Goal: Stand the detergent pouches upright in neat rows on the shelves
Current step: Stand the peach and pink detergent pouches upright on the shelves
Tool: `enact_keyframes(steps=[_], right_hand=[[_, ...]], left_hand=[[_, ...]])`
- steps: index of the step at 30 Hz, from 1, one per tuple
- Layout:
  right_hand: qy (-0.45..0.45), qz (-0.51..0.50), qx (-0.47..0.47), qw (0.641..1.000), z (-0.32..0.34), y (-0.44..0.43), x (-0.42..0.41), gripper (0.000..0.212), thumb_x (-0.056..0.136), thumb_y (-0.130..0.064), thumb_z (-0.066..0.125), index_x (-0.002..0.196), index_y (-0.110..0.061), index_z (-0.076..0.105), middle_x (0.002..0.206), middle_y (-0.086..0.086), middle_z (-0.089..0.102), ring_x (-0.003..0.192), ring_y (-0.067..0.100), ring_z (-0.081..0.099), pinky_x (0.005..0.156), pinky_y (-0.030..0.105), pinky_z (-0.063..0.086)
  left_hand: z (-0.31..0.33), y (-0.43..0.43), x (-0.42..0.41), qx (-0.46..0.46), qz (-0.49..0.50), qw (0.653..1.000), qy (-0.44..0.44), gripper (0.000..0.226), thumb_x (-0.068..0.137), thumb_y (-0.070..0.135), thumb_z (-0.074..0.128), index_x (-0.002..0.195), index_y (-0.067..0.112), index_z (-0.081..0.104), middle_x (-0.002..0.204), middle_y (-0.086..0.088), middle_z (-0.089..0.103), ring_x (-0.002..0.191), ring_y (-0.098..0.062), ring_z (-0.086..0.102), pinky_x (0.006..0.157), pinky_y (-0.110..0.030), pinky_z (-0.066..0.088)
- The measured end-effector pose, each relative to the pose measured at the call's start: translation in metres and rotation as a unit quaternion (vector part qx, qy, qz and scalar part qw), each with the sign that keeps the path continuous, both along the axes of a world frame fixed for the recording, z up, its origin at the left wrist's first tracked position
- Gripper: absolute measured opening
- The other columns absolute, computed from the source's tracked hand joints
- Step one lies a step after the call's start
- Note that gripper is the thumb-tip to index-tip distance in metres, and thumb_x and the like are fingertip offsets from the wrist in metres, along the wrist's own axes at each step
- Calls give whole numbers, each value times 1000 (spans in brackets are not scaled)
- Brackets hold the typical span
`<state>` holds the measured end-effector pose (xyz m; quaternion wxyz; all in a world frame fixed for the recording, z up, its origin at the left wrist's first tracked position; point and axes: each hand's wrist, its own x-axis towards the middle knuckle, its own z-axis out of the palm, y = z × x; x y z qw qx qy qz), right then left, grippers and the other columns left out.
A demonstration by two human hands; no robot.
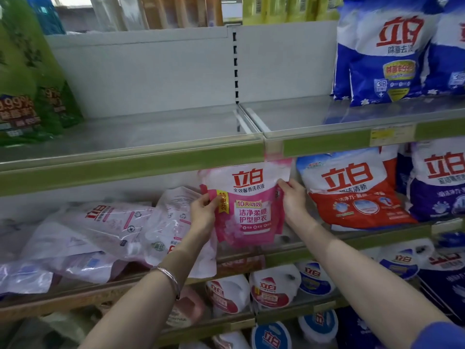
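Between left fingers [205, 199], right fingers [284, 184], pink pouch [251, 215]

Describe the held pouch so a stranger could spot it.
Find the middle shelf under the green rail. Between toppled pale pouches and a red-and-white bag, left hand and right hand hold a pouch. It alone is bright pink with a yellow strip.

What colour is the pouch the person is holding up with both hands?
The detergent pouch is pink with a white top and red lettering, seen clearly in the head view.
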<state>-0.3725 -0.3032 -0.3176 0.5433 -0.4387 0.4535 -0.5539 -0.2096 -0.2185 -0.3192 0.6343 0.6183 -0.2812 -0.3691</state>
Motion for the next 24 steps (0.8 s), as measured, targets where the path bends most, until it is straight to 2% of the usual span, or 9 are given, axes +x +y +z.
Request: enact_keyframes(steps=[2, 5, 7, 11, 14, 18, 21, 24], right_hand=[[22, 9, -28, 999, 2, 7, 7, 15, 96, -11, 48, 90, -11, 62, 78, -1, 64, 68, 10, 59, 61, 22, 46], [60, 25, -55, 996, -7, 16, 6, 13, 96, -12, 49, 94, -10, 62, 86, 1, 66, 72, 8, 61, 62, 20, 47], [81, 44, -71, 993, -13, 21, 2, 15, 96, -16, 48, 98, -10, 62, 88, -2, 67, 77, 10, 64, 63, 19, 48], [131, 47, -89, 986, -11, 26, -7, 17, 97, -21, 47, 100, -12, 62, 91, 3, 68, 80, 14, 63, 70, 27, 51], [162, 28, -88, 982, -4, 25, -7, 20, 97, -19, 47, 96, -8, 64, 91, 9, 68, 81, 19, 63, 72, 31, 51], [186, 10, -83, 979, -1, 25, -10, 22, 97, -19, 47, 97, -9, 66, 85, 2, 66, 71, 7, 60, 53, 11, 43], [185, 1, -76, 980, -3, 26, -12, 22, 97, -22, 47, 96, -9, 66, 83, 1, 66, 73, 9, 60, 56, 16, 41], [197, 14, -65, 978, -3, 25, -13, 20, 97, -23, 47, 97, -11, 63, 82, -2, 65, 74, 9, 59, 55, 14, 40]], left_hand=[[-4, 6, 8, 7, 16, 1000, -2, 15, 93, 13, 53, 103, 8, 63, 89, -5, 69, 73, -14, 65, 58, -20, 53], [-17, 13, 18, 21, 16, 999, -24, 14, 93, 14, 55, 100, 7, 65, 103, -11, 69, 84, -20, 66, 68, -26, 54], [-23, 17, 22, 21, 13, 998, -51, 12, 91, 14, 57, 95, 9, 67, 102, -11, 69, 88, -22, 66, 70, -28, 54], [-24, 21, 27, 37, 13, 995, -91, 8, 88, 19, 62, 90, 17, 69, 95, -7, 72, 88, -23, 67, 80, -39, 56], [-18, 20, 26, 49, 3, 993, -105, 15, 87, 17, 64, 98, 9, 71, 95, -7, 71, 83, -21, 67, 75, -33, 57], [-13, 17, 22, 48, 0, 990, -129, 23, 85, 15, 66, 104, 3, 70, 100, -13, 71, 84, -24, 67, 71, -30, 55], [-12, 17, 20, 52, -13, 990, -134, 24, 88, 14, 63, 108, 1, 68, 103, -14, 70, 82, -22, 65, 61, -21, 50], [-8, 21, 19, 54, -35, 987, -144, 27, 89, 16, 62, 111, 1, 66, 106, -14, 69, 83, -20, 64, 60, -18, 50]])
